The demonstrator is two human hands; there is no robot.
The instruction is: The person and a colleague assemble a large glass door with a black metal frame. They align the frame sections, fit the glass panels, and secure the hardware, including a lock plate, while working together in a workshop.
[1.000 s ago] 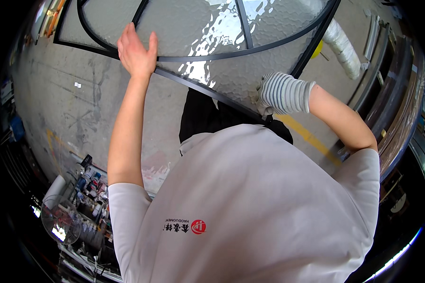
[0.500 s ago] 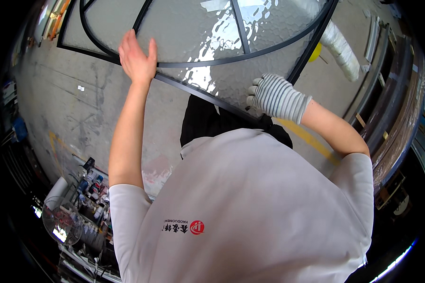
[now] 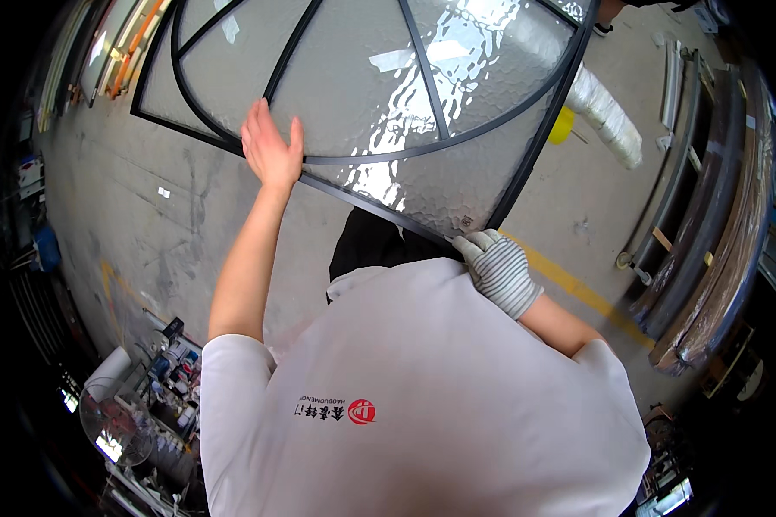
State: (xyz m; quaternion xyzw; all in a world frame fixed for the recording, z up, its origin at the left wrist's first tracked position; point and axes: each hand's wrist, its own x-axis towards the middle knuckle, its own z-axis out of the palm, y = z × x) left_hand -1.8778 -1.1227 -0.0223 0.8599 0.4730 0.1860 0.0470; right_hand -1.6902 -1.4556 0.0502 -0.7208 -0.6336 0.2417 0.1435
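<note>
A textured glass panel [image 3: 345, 86] in a black metal frame, with curved and straight dark bars across it, spans the top of the view. Its near edge lies just in front of my body. My left hand [image 3: 272, 153], bare, rests on that edge with fingers stretched forward and thumb apart. At the panel's near right corner is my right hand [image 3: 500, 269] in a grey-and-white striped glove. Its fingers bend over the frame there; their undersides are hidden. Pieces of clear tape [image 3: 391, 61] stick to the glass.
Right of the panel, a plastic-wrapped roll [image 3: 608, 116] and a yellow round object [image 3: 561, 126] lie on the concrete floor. Long wrapped profiles [image 3: 724, 215] are stacked further right. A fan [image 3: 116, 422] and a cluttered shelf [image 3: 177, 379] stand lower left. Another person's shoe [image 3: 603, 30] shows at top right.
The panel appears lower and nearer in the view, my left hand with it. My right hand has come down and inward to the panel's near right corner. A person's shoe has come into view.
</note>
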